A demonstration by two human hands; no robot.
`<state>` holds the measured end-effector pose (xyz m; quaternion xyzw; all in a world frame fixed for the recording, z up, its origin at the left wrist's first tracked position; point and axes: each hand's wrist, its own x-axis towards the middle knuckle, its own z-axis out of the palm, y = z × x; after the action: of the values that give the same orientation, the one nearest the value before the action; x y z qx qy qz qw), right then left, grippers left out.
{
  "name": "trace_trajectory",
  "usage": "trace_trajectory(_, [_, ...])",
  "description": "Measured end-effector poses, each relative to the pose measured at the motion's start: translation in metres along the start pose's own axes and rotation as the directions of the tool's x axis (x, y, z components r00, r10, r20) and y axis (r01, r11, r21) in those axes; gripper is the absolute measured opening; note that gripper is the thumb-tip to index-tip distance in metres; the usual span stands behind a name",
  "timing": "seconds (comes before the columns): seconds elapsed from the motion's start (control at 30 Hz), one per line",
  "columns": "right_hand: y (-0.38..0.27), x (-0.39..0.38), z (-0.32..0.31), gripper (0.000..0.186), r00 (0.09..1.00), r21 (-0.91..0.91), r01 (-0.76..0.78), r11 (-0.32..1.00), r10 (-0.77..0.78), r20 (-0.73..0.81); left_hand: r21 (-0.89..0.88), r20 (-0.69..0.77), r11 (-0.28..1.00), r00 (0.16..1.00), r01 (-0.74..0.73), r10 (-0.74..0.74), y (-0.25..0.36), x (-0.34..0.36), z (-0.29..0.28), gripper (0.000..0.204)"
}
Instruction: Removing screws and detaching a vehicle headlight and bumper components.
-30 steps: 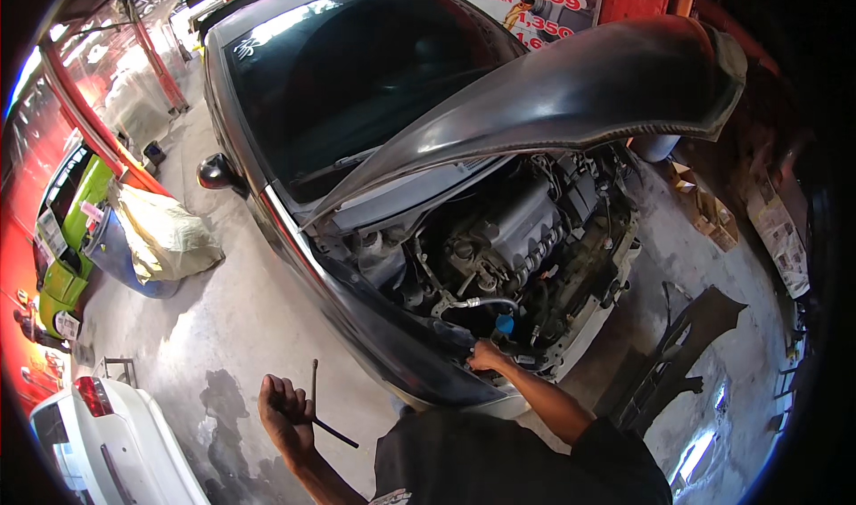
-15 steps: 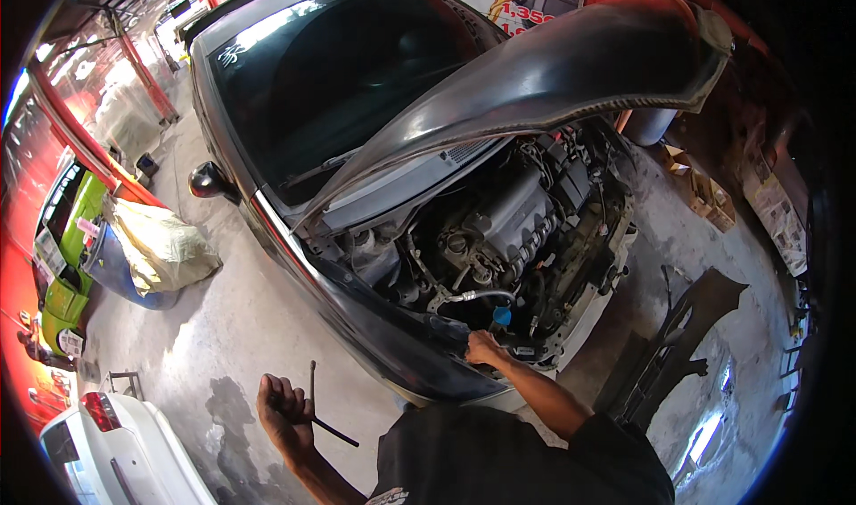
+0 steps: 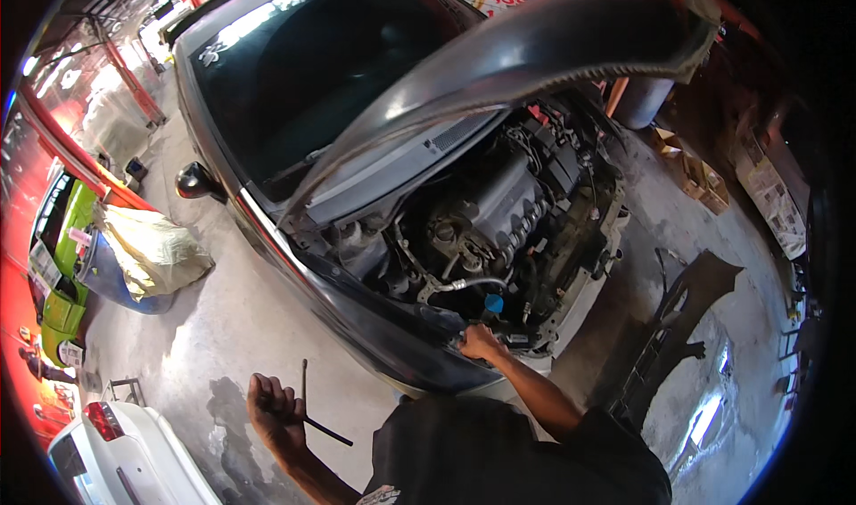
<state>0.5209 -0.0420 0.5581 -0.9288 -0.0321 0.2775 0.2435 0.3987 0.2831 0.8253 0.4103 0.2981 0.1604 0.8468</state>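
Note:
On the left, clear of the car, my left hand [image 3: 278, 416] is closed round a dark, angled wrench [image 3: 328, 431]. One thin arm of it points up and a thicker bar slopes toward me; the joint is partly behind my fingers. My right hand [image 3: 481, 343] is bent closed at the front corner of the engine bay, beside the inner edge of the black fender [image 3: 392, 336]. Whatever its fingers grip is hidden. Just beyond it sits a blue cap [image 3: 493, 303]. The silver-grey engine cover [image 3: 504, 204] lies farther in, under the raised black hood [image 3: 499, 55].
A detached black bumper [image 3: 664, 336] lies on the floor at right. Cardboard boxes [image 3: 700, 184] stand behind it. At left are a blue drum [image 3: 120, 273] draped with a pale sheet [image 3: 165, 251], a green car part [image 3: 67, 273] and a white car [image 3: 125, 456].
The whole view has shifted slightly, so the car sits a little farther left and up. Both hands keep nearly the same pose, the wrench still in my left.

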Motion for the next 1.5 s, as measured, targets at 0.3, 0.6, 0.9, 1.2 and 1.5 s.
trace_trajectory(0.3, [0.040, -0.036, -0.044, 0.028, 0.977, 0.987, 0.162, -0.013, -0.141, -0.163, 0.317, 0.116, 0.947, 0.993, -0.058, 0.022, 0.008, -0.018, 0.046, 0.032])
trace_trajectory(0.6, [0.039, -0.082, -0.049, 0.052, 0.977, 0.980, 0.050, 0.192, 0.194, -0.088, 0.396, 0.625, 0.918, 0.733, -0.002, -0.268, -0.006, -0.032, 0.106, 0.037])
trace_trajectory(0.9, [-0.029, -0.088, -0.008, 0.058, 0.875, 0.666, -0.447, -0.597, -0.448, 0.186, 0.652, 0.590, 0.687, 0.354, 0.320, -0.725, -0.110, -0.031, 0.167, 0.034])
trace_trajectory(1.2, [-0.006, -0.078, 0.007, 0.073, 0.934, 0.944, -0.328, 0.025, -0.139, 0.328, 0.827, 0.450, 0.537, 0.377, 0.166, -0.810, -0.138, -0.035, 0.180, 0.049])
trace_trajectory(1.5, [-0.011, -0.047, 0.002, 0.044, 0.858, 0.393, -0.514, -0.763, -0.468, 0.212, 0.895, 0.404, 0.443, 0.320, 0.057, -0.857, -0.156, -0.024, 0.209, 0.054])
